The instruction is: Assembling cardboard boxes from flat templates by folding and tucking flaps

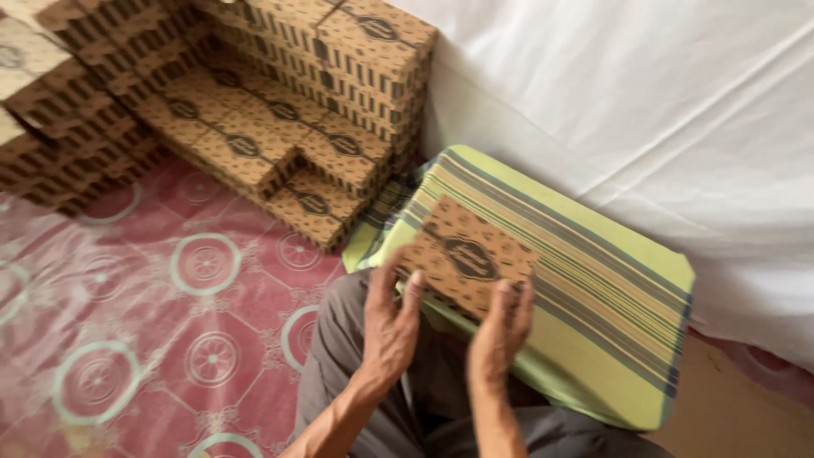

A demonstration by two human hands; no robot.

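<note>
A flat brown patterned cardboard box point(465, 252) with a dark oval emblem lies on a green striped cushion point(593, 297) across my lap. My left hand point(388, 318) grips the box's near left edge, fingers curled over it. My right hand point(500, 326) holds the near right corner, fingers resting on its top. Both hands hold the same box.
Stacks of matching brown patterned boxes point(280, 127) rise in steps at the upper left and centre. A red floor mat with pale circle designs point(170, 314) spreads on the left. White cloth point(661, 110) covers the right background. My grey trousers point(424, 416) show below.
</note>
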